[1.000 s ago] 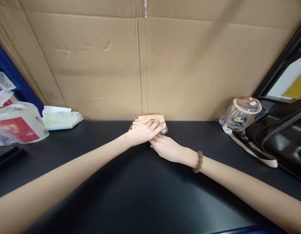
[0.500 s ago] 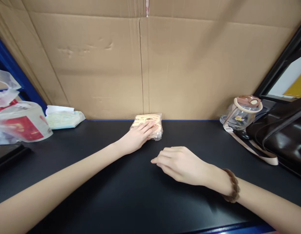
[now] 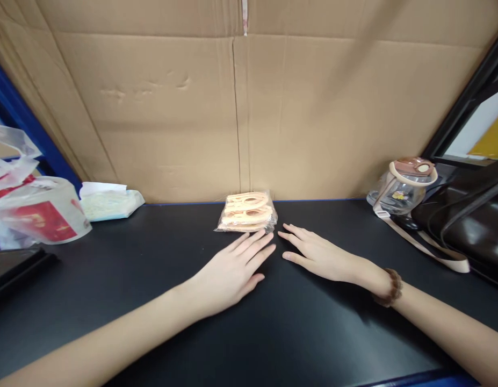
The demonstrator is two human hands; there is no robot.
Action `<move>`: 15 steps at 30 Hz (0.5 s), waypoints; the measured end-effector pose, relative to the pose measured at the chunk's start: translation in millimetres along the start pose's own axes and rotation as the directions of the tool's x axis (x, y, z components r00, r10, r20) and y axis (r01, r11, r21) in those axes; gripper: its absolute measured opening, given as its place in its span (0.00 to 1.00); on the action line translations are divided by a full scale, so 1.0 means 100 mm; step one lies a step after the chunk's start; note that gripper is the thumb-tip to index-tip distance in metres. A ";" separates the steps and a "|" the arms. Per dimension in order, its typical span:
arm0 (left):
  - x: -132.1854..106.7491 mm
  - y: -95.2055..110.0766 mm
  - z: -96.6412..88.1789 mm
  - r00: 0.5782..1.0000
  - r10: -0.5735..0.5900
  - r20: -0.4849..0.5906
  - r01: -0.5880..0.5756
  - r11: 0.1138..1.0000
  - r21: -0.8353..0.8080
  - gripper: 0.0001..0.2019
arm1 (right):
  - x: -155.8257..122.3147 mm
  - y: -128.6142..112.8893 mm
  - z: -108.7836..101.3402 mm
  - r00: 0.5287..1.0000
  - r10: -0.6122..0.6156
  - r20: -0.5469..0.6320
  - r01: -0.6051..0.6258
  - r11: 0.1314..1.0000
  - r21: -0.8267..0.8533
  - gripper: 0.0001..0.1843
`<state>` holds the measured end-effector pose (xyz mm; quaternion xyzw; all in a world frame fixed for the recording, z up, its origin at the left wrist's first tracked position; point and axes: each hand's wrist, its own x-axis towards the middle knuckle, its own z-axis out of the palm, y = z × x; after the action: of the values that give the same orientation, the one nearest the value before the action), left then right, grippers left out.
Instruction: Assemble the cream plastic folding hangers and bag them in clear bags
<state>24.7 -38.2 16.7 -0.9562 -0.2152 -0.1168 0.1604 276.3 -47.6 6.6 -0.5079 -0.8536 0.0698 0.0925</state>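
Note:
A clear plastic packet of flat, peach-coloured looped pieces lies on the black table against the cardboard; I cannot make out what kind of pieces they are. Just in front of it is my left hand, palm down with fingers stretched and slightly spread, fingertips close to the packet's near edge. Whether they touch it I cannot tell. My right hand, with a fuzzy brown band on its wrist, is to the right of the packet, fingers apart and pointing left. Neither hand holds anything.
A cardboard panel stands along the back of the table. At left are a tissue pack, a plastic bag and a dark flat object. On the right are a strapped clear bottle and a dark brown bag.
My left hand has come off the packet and drawn back toward me. My right hand has moved slightly forward and to the right, its fingers spreading from a loose curl.

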 end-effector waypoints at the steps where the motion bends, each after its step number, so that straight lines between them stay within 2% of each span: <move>1: -0.06 0.03 0.00 0.999 -0.041 0.026 0.041 0.999 -0.031 0.23 | 0.00 -0.01 0.01 1.000 0.006 0.015 -0.006 1.000 0.003 0.39; 4: -0.17 0.05 0.01 0.977 -0.177 0.115 0.188 0.978 -0.094 0.24 | 0.01 -0.04 0.01 0.999 0.022 0.029 -0.021 0.999 -0.026 0.39; 6: -0.18 0.04 0.03 0.963 -0.224 0.152 0.243 0.962 -0.124 0.25 | 0.01 -0.07 0.00 0.998 0.038 0.039 -0.036 0.998 -0.057 0.38; 15: -0.16 0.02 0.01 0.950 -0.217 0.222 0.246 0.963 -0.108 0.27 | 0.02 -0.08 -0.02 0.998 0.050 0.041 -0.046 0.993 -0.105 0.38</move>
<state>12.0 -45.7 10.2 -0.9399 -0.3333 -0.0483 0.0572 268.6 -49.6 10.1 -0.5308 -0.8454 0.0386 0.0456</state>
